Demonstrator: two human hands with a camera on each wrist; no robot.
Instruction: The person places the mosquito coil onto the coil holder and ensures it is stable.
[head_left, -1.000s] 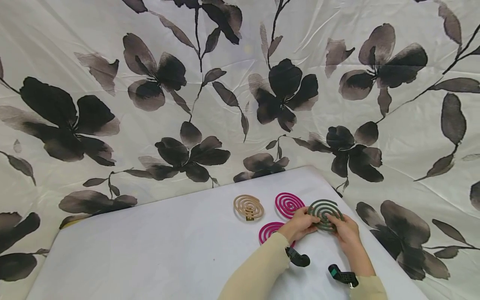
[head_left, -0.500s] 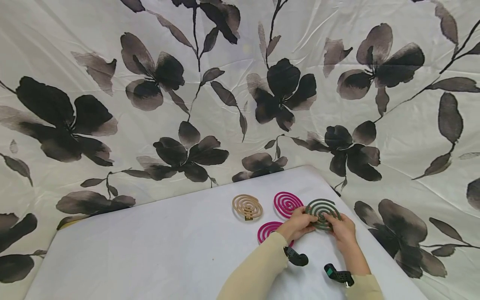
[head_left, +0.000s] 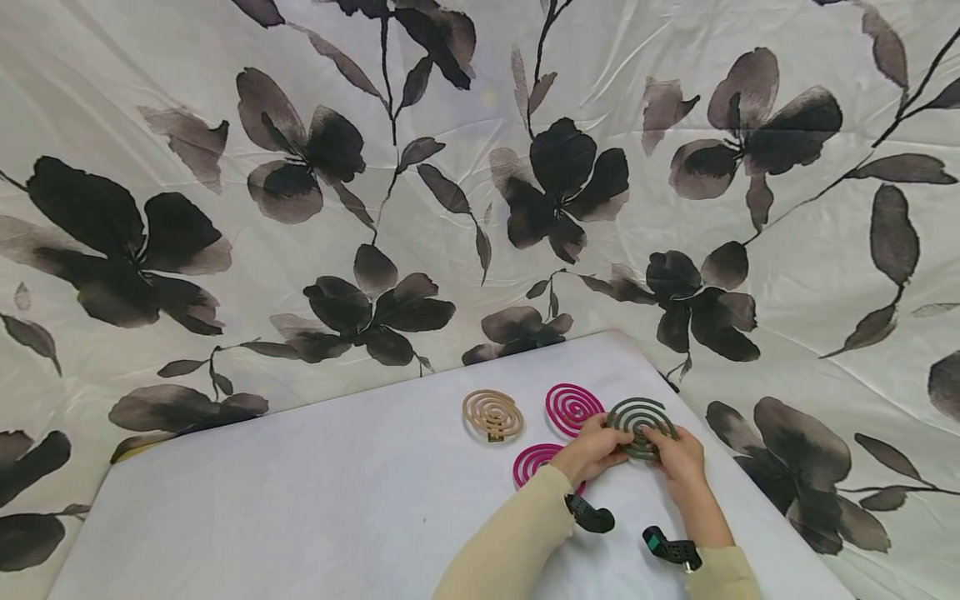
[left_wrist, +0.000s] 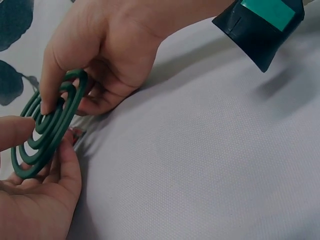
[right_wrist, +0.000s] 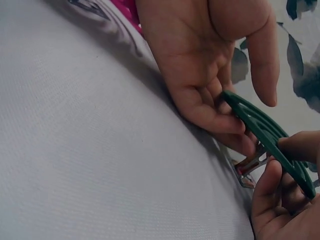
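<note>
In the head view, a dark green mosquito coil (head_left: 640, 414) is held between both hands over the table's right part. My left hand (head_left: 596, 450) grips its left side, thumb on top and fingers underneath. From the right, my right hand (head_left: 684, 462) pinches it, the thumb pressing near the centre of the spiral. The left wrist view shows the green coil (left_wrist: 64, 127) tilted, thumbs on one face and fingers behind. Below the coil, close to the fingertips, a small metal stand (right_wrist: 244, 173) shows in the right wrist view, partly hidden by fingers.
A beige coil (head_left: 492, 408) sits on a small metal stand to the left. One pink coil (head_left: 574, 408) lies behind my left hand; another pink coil (head_left: 536, 462) is partly covered by the left forearm. White cloth covers the table (head_left: 300, 500), with a floral curtain (head_left: 420, 208) behind.
Both hands keep their grip on the green coil with hardly any movement. The whole head view has shifted slightly, so everything sits a little further left.
</note>
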